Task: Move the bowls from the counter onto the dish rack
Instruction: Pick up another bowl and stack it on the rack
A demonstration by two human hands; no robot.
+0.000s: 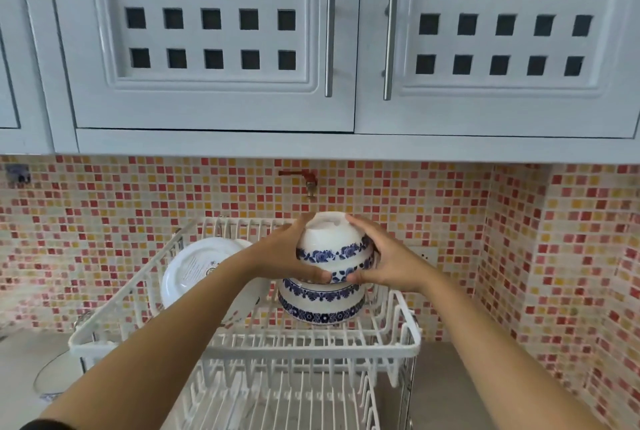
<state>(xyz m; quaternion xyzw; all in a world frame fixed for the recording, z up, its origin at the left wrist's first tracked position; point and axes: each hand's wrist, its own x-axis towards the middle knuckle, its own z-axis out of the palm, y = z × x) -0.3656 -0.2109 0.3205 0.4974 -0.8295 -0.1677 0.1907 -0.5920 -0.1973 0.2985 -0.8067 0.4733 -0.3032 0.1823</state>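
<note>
Two stacked white bowls with blue flower bands (334,249) are upside down between my hands. My left hand (282,255) grips their left side and my right hand (388,261) grips their right side. They hang just above, perhaps touching, another upside-down stack of blue-patterned bowls (320,305) standing on the upper tier of the white wire dish rack (412,336). My forearms reach over the rack's front rail.
White plates (194,268) lean on edge in the rack's left half. A lower rack tier (277,398) shows beneath. A glass lid (55,374) lies on the grey counter at left. White cabinets hang overhead; a red tap (306,178) sticks out of the mosaic wall.
</note>
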